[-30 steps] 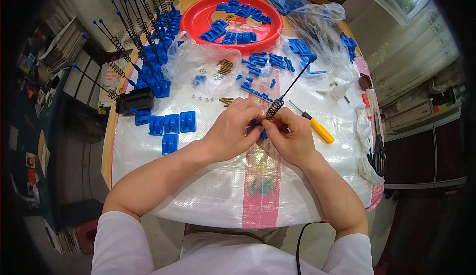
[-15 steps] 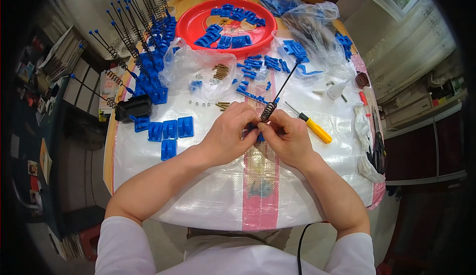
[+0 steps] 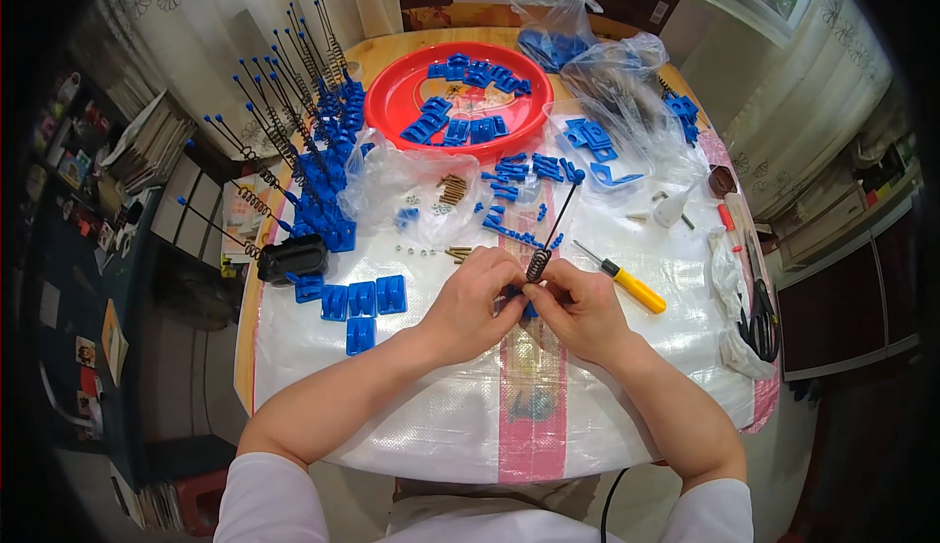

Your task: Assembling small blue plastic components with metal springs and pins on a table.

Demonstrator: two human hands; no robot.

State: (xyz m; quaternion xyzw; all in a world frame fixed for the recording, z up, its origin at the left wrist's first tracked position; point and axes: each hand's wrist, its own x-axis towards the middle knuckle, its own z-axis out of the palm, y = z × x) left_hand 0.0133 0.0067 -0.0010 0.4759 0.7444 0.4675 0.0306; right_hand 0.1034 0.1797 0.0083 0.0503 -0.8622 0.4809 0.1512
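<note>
A thin black rod with a coil spring (image 3: pixel 538 265) and a blue ball at its top stands tilted between my two hands, leaning away to the right. My left hand (image 3: pixel 476 300) is closed around a small blue plastic piece (image 3: pixel 530 311) at the foot of the coil, mostly hidden by fingers. With thumb and forefinger my right hand (image 3: pixel 581 306) pinches the coil's lower end. Right of that hand lies a yellow-handled screwdriver (image 3: pixel 638 290). Just beyond my left hand are brass-coloured screws (image 3: pixel 457 254) and several small nuts (image 3: pixel 416 250).
A red basin (image 3: pixel 392 122) of blue brackets stands at the back. Finished-looking spring rods on blue bases (image 3: pixel 323 190) crowd the left, beside a black piece (image 3: pixel 292 261) and loose blue brackets (image 3: pixel 362 298). Scissors (image 3: pixel 760 323) lie at the right edge.
The whole view has shifted, so the table and hands appear lower and slightly further right. Both hands keep their hold on the spring rod and blue piece.
</note>
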